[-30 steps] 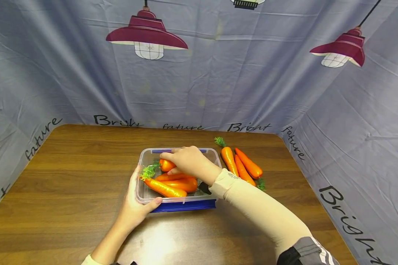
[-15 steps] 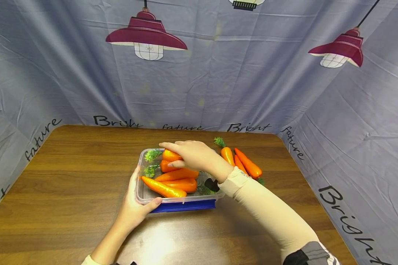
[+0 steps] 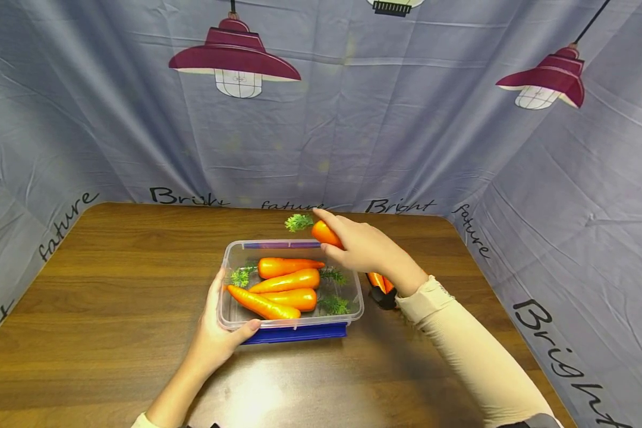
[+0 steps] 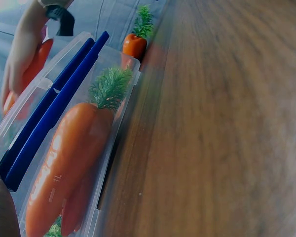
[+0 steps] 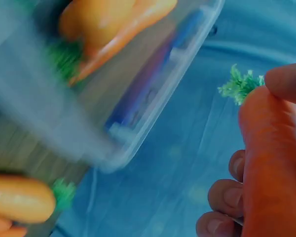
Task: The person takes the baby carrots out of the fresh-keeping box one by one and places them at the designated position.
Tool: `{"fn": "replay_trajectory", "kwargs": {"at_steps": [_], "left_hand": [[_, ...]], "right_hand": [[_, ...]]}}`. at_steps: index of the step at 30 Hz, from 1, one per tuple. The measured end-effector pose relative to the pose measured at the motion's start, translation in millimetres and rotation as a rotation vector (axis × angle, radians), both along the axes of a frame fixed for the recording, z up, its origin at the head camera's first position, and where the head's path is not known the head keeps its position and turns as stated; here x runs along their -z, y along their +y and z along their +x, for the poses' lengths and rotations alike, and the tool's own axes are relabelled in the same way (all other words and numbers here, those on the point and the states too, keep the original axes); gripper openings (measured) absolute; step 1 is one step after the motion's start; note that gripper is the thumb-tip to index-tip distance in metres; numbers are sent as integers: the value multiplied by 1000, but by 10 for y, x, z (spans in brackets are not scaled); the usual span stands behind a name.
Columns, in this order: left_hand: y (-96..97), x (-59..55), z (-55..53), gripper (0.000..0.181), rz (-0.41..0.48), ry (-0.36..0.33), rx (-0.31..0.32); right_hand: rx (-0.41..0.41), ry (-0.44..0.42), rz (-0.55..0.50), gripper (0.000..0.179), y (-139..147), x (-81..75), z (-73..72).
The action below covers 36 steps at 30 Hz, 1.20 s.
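Observation:
My left hand (image 3: 219, 333) grips the near left corner of a clear plastic food container (image 3: 321, 321), thumb on the rim. Inside it lie several orange carrots (image 3: 283, 281) with green feathery tops, side by side. Just beyond the container's back right corner, my right hand (image 3: 371, 249) holds another carrot (image 3: 326, 233) in the air, its leafy end pointing left. The right wrist view shows thumb and fingers curled round this carrot (image 5: 271, 163). Blue latches (image 4: 54, 106) show along the container's side in the left wrist view.
More carrots (image 3: 377, 280) lie on the wooden table (image 3: 139, 285) right of the container, mostly hidden behind my right hand and wrist. A grey-blue curtain (image 3: 321, 131) with printed lamps hangs round the back and sides.
My right hand has risen from over the container and moved right and back, carrying a carrot. The carrots beneath have come into fuller view. My left hand and the container stay put.

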State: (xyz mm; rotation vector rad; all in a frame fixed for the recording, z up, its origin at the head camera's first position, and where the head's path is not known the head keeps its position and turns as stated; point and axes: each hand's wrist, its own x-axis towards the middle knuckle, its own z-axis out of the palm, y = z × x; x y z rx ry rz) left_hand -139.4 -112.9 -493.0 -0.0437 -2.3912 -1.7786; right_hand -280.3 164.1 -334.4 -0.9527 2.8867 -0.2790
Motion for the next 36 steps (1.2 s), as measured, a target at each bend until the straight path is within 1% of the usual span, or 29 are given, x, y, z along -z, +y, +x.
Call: {"fn": "replay_trajectory", "kwargs": {"at_steps": [5,8,12,19,24,28,32,36], "left_hand": [[-1,-9,-3,117,3,5,4],[-1,-11,-5,117,5,9,5],[-7,-5,-6,117,6,13,7],[-21,19,-9,117,11,13,18],[-22,29,-19,117,40,36,29],[-19,31,-25,117,55,44,32],[-18,30,-21,117,46,41,28],[-19,28,-22,117,36,39,24]], "right_hand": [[112,-66,-20,75,440,47,-69],[181,-86,-24,76,730,113,-119],[266,-109,2,77,1112,243,-201],[384,-208,54,77,1649,458,-272],[420,-263,86,82,1888,589,-319],[441,-321,83,82,2001,676,-340],[461,-378,43,78,2055,753,-352],[470,-406,9,75,2075,815,-374]]}}
